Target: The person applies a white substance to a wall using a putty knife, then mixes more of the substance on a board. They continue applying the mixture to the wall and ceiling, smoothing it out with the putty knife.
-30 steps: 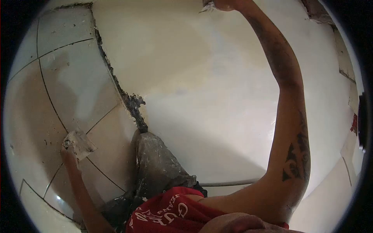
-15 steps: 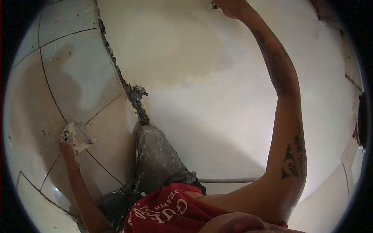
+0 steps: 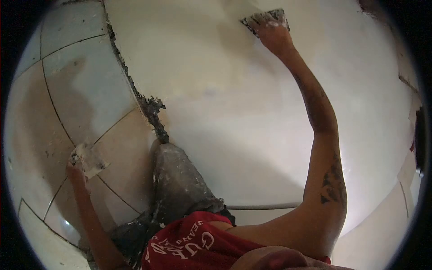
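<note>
My right hand (image 3: 272, 32) is closed on a dark, flat spreader (image 3: 286, 19), which lies against the pale wall (image 3: 238, 130) at the top of the view. White smears cover its fingers. At the lower left, my left hand (image 3: 77, 163) grips a whitish, paste-covered plate (image 3: 93, 161) over the tiled floor. The fingers there are partly hidden by the plate and the paste.
A rough dark gap (image 3: 150, 110) runs between wall and floor tiles (image 3: 85, 85). My knee in stained grey trousers (image 3: 177, 173) is bent beside it. A thin grey line (image 3: 265, 207) crosses below the wall surface. Broken edges show at the far right.
My right hand has come down toward me along the wall, and its spreader now shows fully. My left hand and its plate have hardly moved.
</note>
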The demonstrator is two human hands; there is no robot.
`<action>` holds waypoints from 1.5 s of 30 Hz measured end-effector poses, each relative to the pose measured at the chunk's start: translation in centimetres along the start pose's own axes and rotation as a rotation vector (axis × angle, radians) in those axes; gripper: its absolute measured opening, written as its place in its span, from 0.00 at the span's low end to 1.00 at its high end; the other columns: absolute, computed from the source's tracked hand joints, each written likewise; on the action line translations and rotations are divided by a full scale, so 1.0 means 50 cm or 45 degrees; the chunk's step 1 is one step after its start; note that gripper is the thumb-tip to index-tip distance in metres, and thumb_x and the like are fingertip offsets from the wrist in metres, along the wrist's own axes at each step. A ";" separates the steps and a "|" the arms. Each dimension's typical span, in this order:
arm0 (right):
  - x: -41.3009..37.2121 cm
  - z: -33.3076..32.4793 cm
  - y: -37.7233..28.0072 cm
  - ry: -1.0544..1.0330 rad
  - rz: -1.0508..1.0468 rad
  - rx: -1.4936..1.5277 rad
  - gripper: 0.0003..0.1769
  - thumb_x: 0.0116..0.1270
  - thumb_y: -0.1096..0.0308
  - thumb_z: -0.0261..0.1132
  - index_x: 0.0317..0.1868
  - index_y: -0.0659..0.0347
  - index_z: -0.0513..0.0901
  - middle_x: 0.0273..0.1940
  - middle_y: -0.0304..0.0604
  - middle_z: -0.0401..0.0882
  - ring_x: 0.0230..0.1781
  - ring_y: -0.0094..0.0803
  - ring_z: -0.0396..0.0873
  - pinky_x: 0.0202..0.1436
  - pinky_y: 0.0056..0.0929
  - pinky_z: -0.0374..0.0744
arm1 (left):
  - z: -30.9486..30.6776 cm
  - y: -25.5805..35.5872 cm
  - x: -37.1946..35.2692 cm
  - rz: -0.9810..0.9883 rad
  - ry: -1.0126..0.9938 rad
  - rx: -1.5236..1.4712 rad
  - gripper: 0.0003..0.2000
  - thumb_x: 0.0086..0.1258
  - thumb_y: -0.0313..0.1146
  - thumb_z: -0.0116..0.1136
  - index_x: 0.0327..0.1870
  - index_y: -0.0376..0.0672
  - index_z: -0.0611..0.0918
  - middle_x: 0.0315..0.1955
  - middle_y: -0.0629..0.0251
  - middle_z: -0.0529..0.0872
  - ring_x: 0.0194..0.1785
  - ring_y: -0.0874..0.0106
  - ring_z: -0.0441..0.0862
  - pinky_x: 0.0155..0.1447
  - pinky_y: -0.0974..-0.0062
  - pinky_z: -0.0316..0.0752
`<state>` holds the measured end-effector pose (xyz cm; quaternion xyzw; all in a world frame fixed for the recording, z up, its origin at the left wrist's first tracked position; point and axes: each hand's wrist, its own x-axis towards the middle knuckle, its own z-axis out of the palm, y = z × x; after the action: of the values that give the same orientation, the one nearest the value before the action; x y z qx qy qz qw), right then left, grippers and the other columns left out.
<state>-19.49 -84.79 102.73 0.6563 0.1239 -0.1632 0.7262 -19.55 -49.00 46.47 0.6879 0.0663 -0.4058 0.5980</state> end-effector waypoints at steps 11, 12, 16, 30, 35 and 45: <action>-0.311 -0.046 -0.121 -0.100 0.177 0.249 0.27 0.55 0.67 0.60 0.59 0.46 0.69 0.56 0.38 0.69 0.56 0.37 0.67 0.56 0.55 0.65 | -0.007 0.053 -0.051 0.024 -0.115 0.081 0.23 0.66 0.35 0.47 0.59 0.31 0.63 0.52 0.49 0.71 0.52 0.60 0.73 0.53 0.67 0.69; -0.333 -0.060 -0.131 -0.150 0.196 0.317 0.27 0.55 0.68 0.60 0.59 0.46 0.70 0.56 0.38 0.69 0.56 0.37 0.67 0.56 0.55 0.64 | -0.007 0.095 -0.086 -0.002 -0.120 -0.063 0.23 0.66 0.34 0.47 0.58 0.31 0.64 0.51 0.49 0.72 0.51 0.61 0.73 0.53 0.67 0.69; -0.396 -0.115 -0.113 -0.459 0.181 0.598 0.29 0.57 0.64 0.59 0.61 0.44 0.67 0.57 0.40 0.68 0.60 0.39 0.64 0.59 0.56 0.61 | 0.013 0.164 -0.102 -0.301 0.029 -0.389 0.21 0.64 0.33 0.50 0.57 0.33 0.67 0.49 0.51 0.74 0.50 0.61 0.74 0.53 0.68 0.68; 0.215 -0.057 0.055 -0.220 0.264 0.423 0.15 0.67 0.57 0.48 0.47 0.47 0.79 0.47 0.40 0.78 0.46 0.39 0.76 0.55 0.51 0.65 | -0.009 0.040 -0.022 0.107 -0.121 -0.241 0.19 0.66 0.34 0.46 0.56 0.35 0.70 0.50 0.57 0.75 0.49 0.64 0.73 0.53 0.67 0.68; 0.205 0.079 0.002 0.085 0.199 0.149 0.14 0.65 0.56 0.50 0.43 0.45 0.80 0.45 0.39 0.78 0.44 0.36 0.75 0.53 0.54 0.65 | -0.012 -0.003 0.012 0.015 -0.157 -0.098 0.18 0.65 0.34 0.47 0.54 0.34 0.72 0.47 0.54 0.76 0.49 0.64 0.73 0.52 0.66 0.68; 0.030 0.038 -0.077 0.206 0.147 0.134 0.17 0.64 0.55 0.50 0.53 0.42 0.73 0.54 0.43 0.68 0.57 0.43 0.63 0.59 0.65 0.58 | -0.008 -0.053 0.046 0.050 -0.123 0.098 0.16 0.65 0.33 0.47 0.50 0.34 0.74 0.44 0.51 0.77 0.47 0.58 0.74 0.51 0.63 0.69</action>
<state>-19.71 -87.14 98.82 0.7107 0.1356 -0.0739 0.6863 -19.39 -48.81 42.95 0.6913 0.0081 -0.4290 0.5814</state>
